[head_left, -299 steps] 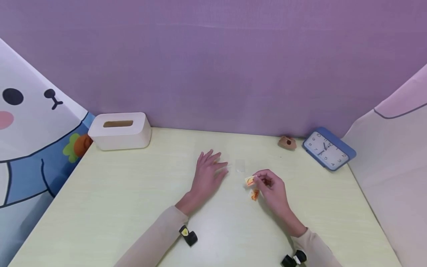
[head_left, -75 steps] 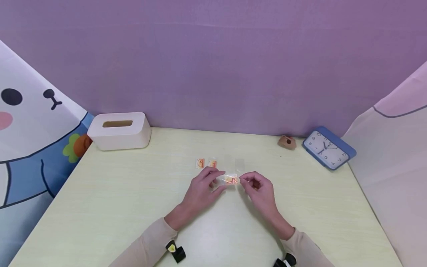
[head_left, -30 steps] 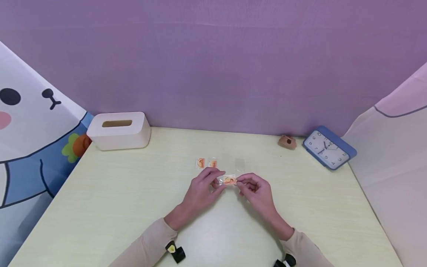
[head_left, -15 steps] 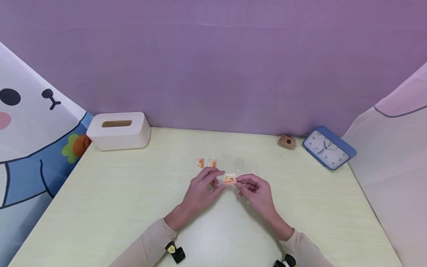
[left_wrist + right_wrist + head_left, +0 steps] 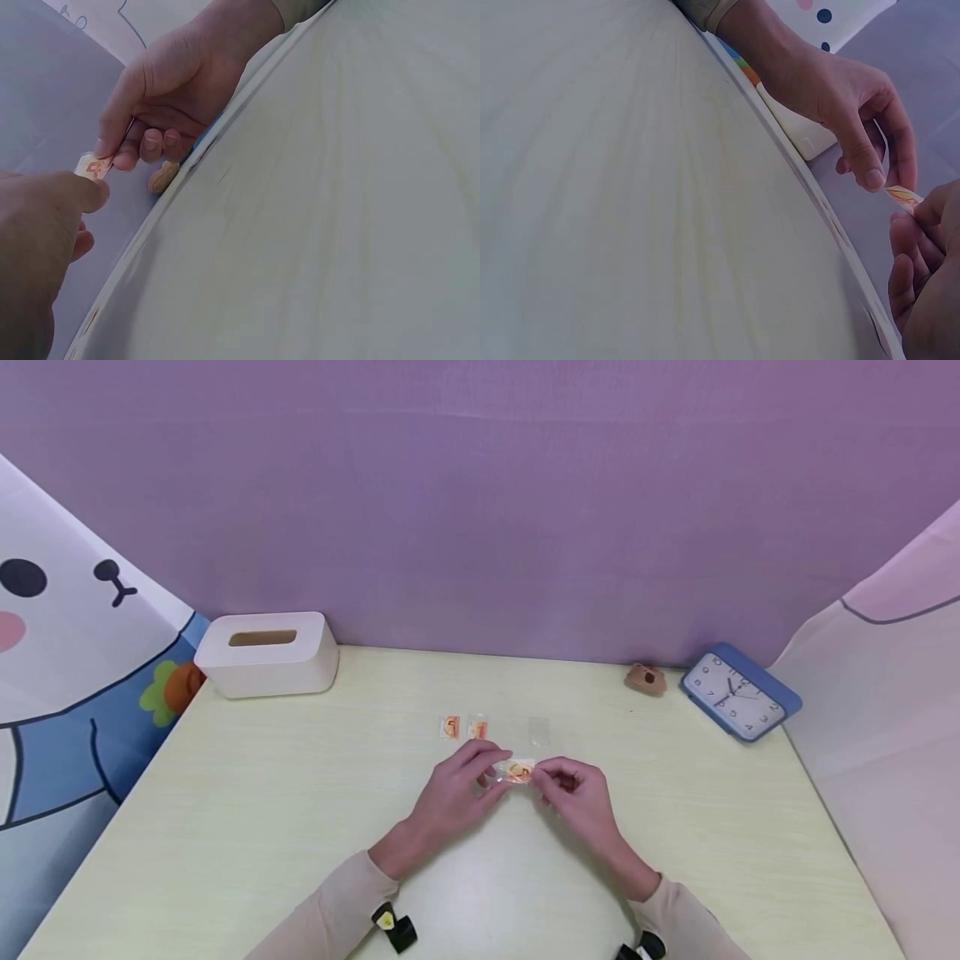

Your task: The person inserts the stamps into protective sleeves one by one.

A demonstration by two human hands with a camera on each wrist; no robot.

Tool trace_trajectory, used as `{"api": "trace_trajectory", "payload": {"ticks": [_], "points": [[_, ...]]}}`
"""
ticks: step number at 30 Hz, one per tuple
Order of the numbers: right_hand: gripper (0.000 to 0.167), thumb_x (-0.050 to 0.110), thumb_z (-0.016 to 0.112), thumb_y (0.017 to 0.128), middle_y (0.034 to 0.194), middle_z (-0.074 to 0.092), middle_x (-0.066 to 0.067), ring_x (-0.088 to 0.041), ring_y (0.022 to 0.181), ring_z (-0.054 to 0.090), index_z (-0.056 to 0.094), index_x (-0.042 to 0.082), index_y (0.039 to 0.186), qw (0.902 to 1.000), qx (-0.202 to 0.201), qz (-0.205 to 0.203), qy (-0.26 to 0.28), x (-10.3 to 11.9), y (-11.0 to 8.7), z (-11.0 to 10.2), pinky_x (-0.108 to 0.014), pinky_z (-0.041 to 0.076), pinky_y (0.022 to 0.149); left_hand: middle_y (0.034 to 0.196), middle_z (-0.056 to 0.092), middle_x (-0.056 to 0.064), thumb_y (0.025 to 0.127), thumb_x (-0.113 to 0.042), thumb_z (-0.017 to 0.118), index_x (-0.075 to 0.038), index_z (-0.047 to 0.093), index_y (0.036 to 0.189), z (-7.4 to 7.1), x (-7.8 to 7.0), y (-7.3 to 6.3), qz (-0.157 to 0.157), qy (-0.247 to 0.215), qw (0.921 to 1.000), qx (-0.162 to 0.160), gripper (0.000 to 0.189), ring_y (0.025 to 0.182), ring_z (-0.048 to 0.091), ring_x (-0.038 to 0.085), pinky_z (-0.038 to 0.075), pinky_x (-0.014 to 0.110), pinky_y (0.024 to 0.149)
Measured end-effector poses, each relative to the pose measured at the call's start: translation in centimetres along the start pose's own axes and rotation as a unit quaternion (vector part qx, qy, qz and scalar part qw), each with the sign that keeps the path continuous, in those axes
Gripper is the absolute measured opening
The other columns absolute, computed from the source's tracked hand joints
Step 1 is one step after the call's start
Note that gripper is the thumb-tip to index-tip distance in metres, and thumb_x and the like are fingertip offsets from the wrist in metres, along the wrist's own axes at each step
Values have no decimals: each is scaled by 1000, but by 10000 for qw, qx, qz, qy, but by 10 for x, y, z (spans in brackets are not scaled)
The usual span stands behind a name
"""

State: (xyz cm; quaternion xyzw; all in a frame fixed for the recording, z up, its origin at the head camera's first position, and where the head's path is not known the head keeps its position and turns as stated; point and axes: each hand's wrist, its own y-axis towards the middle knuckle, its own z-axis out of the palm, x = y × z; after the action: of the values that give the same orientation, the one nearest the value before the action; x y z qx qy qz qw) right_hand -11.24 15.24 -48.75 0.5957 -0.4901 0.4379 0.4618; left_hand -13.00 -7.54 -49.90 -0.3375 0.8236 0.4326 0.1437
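Between both hands, just above the table, is a small card [image 5: 519, 770] with an orange-and-yellow print; clear plastic lies around or against it. My left hand [image 5: 461, 787] pinches the clear plastic sleeve [image 5: 501, 771] at the card's left end, between thumb and fingers. At the right end, the thumb and index finger of my right hand [image 5: 581, 795] pinch the card's edge; its other fingers are curled. How deep the card sits in the sleeve I cannot tell. In the left wrist view the printed card [image 5: 94, 166] shows between the fingertips, and in the right wrist view the card [image 5: 904, 196] looks tilted.
Behind the left hand, two similar printed cards [image 5: 450, 727] lie side by side on the pale table [image 5: 300, 827]. A clear sleeve [image 5: 539, 732] lies to their right. A white tissue box [image 5: 270, 660], a brown lump-like object [image 5: 646, 680] and a blue clock [image 5: 738, 693] stand farther back.
Ten seconds ago the left hand lay spread and the right held a card above another; now both hold one card and sleeve. Lately the hands have shifted slightly toward the front.
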Motion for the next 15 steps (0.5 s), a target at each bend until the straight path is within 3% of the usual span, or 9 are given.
{"api": "trace_trajectory", "payload": {"ticks": [5,15], "points": [[6,-2,80,100,83,73,-24,-8,63,62,79,-8,98,9998,106,113,87,1,1,0,-18,49,56,121,70,10,88,-1,93,3,77,124,1,0,0,153,-30,9999,-45,40,83,76,16,62,17,78],[10,1,79,102,84,77,-19,-9,63,62,80,-9,101,9986,99,444,272,4,1,1,-19,51,58,121,69,11,86,1,94,2,77,125,1,3,-1,131,-84,9999,-62,43,80,75,15,61,17,77]]}}
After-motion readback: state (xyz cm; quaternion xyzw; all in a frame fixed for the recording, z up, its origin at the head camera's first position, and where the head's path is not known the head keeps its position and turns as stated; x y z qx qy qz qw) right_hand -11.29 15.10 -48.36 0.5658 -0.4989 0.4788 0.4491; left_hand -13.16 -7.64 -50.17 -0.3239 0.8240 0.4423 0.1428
